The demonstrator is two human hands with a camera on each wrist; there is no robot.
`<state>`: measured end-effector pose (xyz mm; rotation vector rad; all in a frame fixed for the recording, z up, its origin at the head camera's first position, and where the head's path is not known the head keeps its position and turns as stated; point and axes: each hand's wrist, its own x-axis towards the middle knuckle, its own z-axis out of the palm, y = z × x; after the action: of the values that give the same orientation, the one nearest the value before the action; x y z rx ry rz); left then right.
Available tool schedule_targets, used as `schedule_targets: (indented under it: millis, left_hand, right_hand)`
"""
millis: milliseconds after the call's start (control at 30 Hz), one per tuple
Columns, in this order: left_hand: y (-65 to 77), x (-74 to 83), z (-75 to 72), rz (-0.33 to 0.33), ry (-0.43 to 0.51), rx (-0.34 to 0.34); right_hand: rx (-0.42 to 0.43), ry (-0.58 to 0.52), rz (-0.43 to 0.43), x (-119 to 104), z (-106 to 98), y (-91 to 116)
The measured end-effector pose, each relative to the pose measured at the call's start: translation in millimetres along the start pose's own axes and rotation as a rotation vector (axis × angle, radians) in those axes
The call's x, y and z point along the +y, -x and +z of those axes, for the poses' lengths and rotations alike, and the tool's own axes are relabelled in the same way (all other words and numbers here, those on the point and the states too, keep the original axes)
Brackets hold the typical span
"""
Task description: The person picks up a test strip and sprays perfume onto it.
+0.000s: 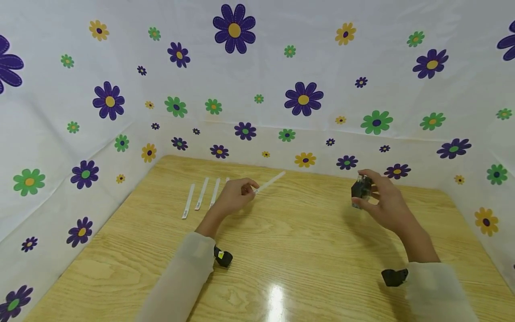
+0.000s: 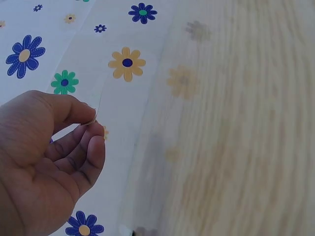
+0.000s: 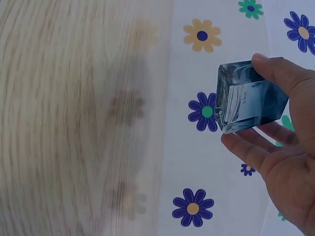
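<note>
Between thumb and fingertip, my left hand (image 1: 237, 197) pinches one end of a white paper test strip (image 1: 272, 181), which points up and to the right. The left wrist view shows that strip (image 2: 99, 102) nearly edge-on, as a thin line. My right hand (image 1: 387, 203) holds a square glass perfume bottle (image 1: 361, 191) above the table, fingers and thumb on opposite sides. Seen from the right wrist, the bottle (image 3: 251, 98) is blue-tinted clear glass, tilted, with small lettering. Left of my left hand lie several more white strips (image 1: 202, 194), partly hidden by it.
The wood-grain table (image 1: 297, 232) reaches back to a white cloth (image 1: 257, 67) printed with flowers, which also hangs along both sides. A black wrist camera (image 1: 223, 258) sits at my left cuff, another black camera (image 1: 394, 277) at my right.
</note>
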<state>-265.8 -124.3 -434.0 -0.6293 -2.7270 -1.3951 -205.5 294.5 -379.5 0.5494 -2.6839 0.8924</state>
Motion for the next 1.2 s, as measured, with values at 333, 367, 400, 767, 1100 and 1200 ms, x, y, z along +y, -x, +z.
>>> schedule_targets:
  millis: [333, 367, 400, 767, 1100, 1200]
  left_hand:
    - [-10.6, 25.9, 13.2, 0.048, -0.012, -0.021]
    - [-11.9, 28.2, 14.5, 0.053, -0.017, -0.020]
    - [-13.4, 30.2, 15.8, 0.058, -0.020, -0.019]
    - [-26.1, 54.4, 33.5, 0.138, 0.002, -0.039]
    - [-32.8, 65.5, 48.0, 0.164, 0.003, -0.042]
    - [-33.6, 68.4, 51.2, 0.157, 0.025, -0.043]
  right_hand:
    - [0.025, -0.012, -0.027, -8.1, 20.7, -8.6]
    - [0.025, -0.015, -0.027, -9.1, 22.5, -9.5]
    - [0.025, -0.020, -0.027, -9.8, 24.3, -10.4]
    - [0.036, -0.076, -0.049, -17.2, 41.7, -18.6]
    - [0.087, -0.071, -0.084, -19.8, 61.8, -24.7]
    - [0.097, -0.071, -0.080, -20.7, 65.8, -24.9]
